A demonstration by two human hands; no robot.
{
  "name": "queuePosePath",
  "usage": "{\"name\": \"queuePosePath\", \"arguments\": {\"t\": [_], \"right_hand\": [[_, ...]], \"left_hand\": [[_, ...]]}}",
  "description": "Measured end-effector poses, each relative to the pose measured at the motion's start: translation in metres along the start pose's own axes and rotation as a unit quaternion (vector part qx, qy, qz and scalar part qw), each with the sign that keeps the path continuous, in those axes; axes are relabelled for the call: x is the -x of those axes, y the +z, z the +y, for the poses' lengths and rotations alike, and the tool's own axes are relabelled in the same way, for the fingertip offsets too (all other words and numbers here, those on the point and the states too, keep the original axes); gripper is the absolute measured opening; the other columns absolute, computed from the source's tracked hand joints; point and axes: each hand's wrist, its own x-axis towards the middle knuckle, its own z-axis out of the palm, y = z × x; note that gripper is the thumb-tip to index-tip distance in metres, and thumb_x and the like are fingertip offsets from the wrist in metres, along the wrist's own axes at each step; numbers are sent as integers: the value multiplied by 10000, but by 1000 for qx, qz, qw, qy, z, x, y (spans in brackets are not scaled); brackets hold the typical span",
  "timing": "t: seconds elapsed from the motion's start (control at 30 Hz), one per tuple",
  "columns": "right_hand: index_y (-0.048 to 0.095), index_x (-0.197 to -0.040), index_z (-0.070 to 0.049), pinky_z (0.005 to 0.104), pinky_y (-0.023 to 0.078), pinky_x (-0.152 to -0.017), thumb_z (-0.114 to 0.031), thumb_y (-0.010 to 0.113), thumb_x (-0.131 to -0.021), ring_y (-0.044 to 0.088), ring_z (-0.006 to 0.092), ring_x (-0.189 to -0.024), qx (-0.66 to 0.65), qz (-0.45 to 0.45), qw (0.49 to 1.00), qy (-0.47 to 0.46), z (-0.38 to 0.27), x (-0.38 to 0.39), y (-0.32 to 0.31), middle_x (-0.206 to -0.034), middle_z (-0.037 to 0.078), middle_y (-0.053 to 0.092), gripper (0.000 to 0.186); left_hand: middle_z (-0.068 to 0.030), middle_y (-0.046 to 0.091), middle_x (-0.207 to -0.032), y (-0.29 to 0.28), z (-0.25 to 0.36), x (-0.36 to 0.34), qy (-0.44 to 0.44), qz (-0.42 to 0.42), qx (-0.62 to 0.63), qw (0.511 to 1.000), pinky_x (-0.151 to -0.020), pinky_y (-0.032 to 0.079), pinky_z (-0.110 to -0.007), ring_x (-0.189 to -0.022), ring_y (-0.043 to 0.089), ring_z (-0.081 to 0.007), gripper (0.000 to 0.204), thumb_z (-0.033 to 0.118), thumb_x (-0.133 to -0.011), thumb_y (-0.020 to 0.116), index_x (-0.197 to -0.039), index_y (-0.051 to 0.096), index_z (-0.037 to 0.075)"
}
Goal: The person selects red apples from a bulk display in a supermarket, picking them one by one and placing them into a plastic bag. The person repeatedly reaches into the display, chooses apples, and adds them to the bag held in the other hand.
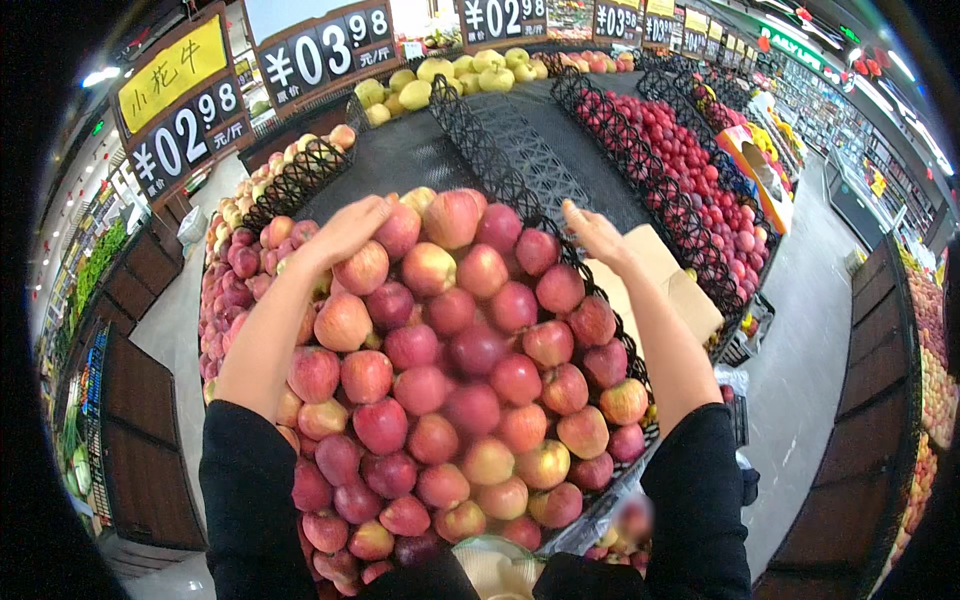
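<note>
A big heap of red and yellow-red apples (515, 380) fills the display between my two forearms. Up at the heap's far left edge, my left hand (352, 228) lies with its fingers stretched out against the apples. It holds no single apple. My right hand (598, 238) is at the far right side, open, its fingers extended beside a black mesh divider (520, 205). A small gap separates it from the nearest red apple (537, 251). Both palms face inward, toward the top of the heap. The middle apples look hazy and blurred.
Beyond the heap slopes a black display surface (400, 165), with yellow-green fruit (435, 70) behind. Red plums (690, 165) lie to the right past another divider. A cardboard piece (655, 285) sits by my right forearm. Price signs (325, 55) stand at the back; aisles flank both sides.
</note>
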Motion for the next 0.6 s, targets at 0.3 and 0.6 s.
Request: {"name": "queuePosePath", "arguments": {"t": [0.3, 0.6], "right_hand": [[496, -1385, -34, 411, 550, -911, -404, 512, -1043, 687, 306, -1074, -301, 167, 938, -37, 109, 328, -41, -1238, 199, 653, 504], [700, -974, -28, 254, 448, -538, -202, 655, -886, 589, 111, -632, -193, 310, 831, 418, 344, 624, 90, -745, 23, 648, 200]], "left_hand": [[-152, 481, -1476, -11, -13, 39, 39, 74, -67, 994, -1168, 290, -340, -1394, 426, -258, 627, 474, -1063, 389, -1435, 457, -26], [-251, 486, -1468, 0, -22, 48, 64, 89, -202, 973, -1142, 333, -386, -1355, 475, -354, 660, 464, -1041, 443, -1484, 405, -23]]}}
